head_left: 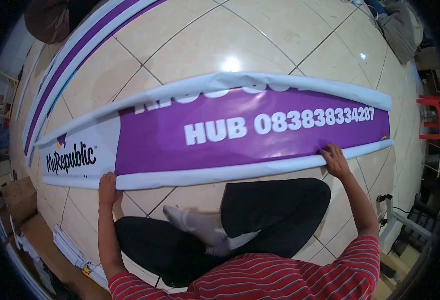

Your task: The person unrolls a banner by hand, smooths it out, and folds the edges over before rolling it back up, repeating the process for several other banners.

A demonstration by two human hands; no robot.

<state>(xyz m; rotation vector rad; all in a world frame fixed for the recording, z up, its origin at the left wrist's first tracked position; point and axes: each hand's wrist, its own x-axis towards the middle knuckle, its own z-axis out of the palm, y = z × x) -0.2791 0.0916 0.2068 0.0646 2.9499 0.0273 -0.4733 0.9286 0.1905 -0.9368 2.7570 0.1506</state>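
Observation:
A long purple and white vinyl banner lies on the floor before me, printed with "MyRepublic" and "HUB 083838334287". Its near edge is folded over into a white strip, and its far edge is rolled, covering part of an upper line of print. My left hand grips the near strip below the white logo section, fingers curled over it. Further right, my right hand is closed over the same strip, its fingertips by the purple print. Both thumbs are mostly hidden.
Other rolled banners lie at the upper left. Cardboard boxes and stacked white material stand at the lower left. A red plastic stool and a grey metal frame are on the right. Parts of other people show at the top corners.

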